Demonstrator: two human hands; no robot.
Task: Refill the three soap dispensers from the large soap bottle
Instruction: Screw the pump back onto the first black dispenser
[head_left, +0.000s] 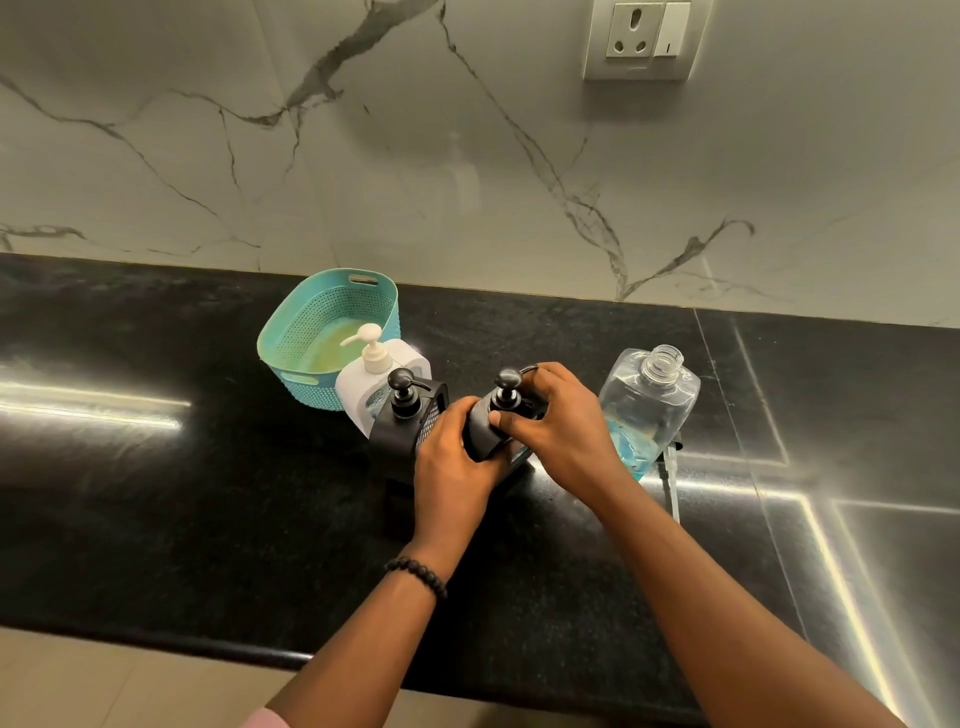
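Three dispensers stand in the middle of the black counter (156, 493). A white one with a cream pump (363, 374) is furthest back, and a black one with a black pump (397, 421) stands in front of it. My left hand (452, 467) grips the body of the second black dispenser (485, 431), while my right hand (561, 421) curls around its pump collar. The large clear soap bottle (649, 405) stands uncapped to the right, with a little blue soap at its bottom.
A teal perforated basket (291, 332) sits behind the dispensers on the left. A pump with its clear tube (671, 483) lies on the counter in front of the large bottle. The marble wall carries a socket (644, 36). The counter's front edge is near me.
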